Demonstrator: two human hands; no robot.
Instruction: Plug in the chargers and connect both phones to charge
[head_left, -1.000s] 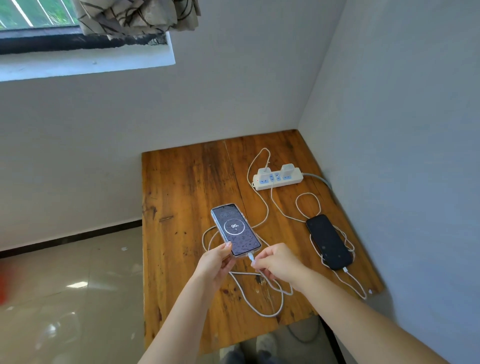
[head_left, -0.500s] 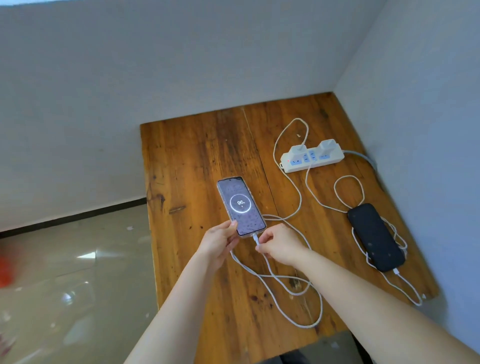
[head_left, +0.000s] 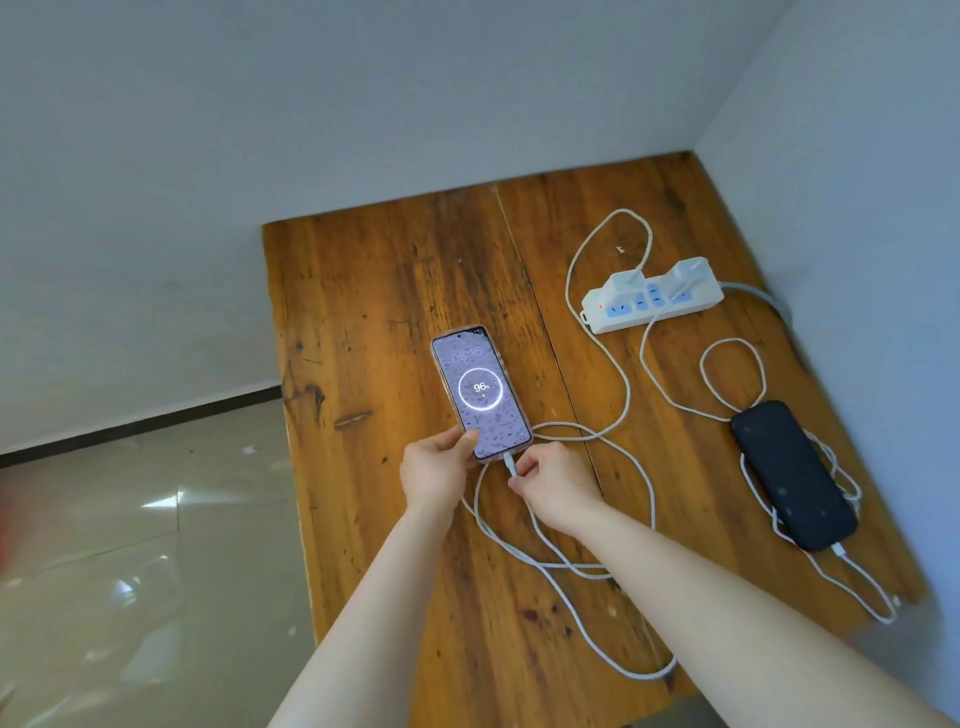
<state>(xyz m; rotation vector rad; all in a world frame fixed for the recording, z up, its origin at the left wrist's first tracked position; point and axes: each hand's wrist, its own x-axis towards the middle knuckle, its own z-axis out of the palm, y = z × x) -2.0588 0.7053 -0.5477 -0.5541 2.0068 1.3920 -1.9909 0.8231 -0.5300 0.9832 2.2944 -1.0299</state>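
Observation:
A lit phone (head_left: 480, 391) showing a 96 percent charging ring lies on the wooden table (head_left: 363, 312). My left hand (head_left: 439, 470) grips its lower left corner. My right hand (head_left: 553, 480) pinches the white cable plug (head_left: 510, 464) that sits in the phone's bottom port. A dark phone (head_left: 792, 473) lies at the right with a white cable (head_left: 852, 566) in its near end. Two white chargers (head_left: 688, 273) sit in the white power strip (head_left: 652, 301), whose red light is on.
White cable loops (head_left: 587, 566) lie over the table's middle and near part. Walls close the table's far and right sides. The left edge drops to a shiny tiled floor (head_left: 130, 545).
The camera has tilted down and the window has left the view. The lit phone has come down flat onto the table while both hands stay on it and its plug.

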